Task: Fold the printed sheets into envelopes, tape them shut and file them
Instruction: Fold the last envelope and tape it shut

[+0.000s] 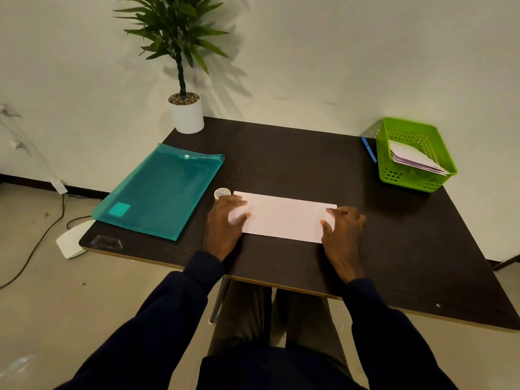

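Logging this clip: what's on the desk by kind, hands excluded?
Sheet: 1
Tape roll: 1
Folder: 1
Basket: 1 (papers inside not counted)
Pen: 1
Potted plant: 1
Clear object, unidentified: 1
Total: 7

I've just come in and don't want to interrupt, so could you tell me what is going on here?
A person at the table presses a long white sheet flat with both hands, the left hand on its left end, the right hand on its right end. A tape roll sits by the left hand. A teal folder lies further left; a green basket at the far right holds papers.
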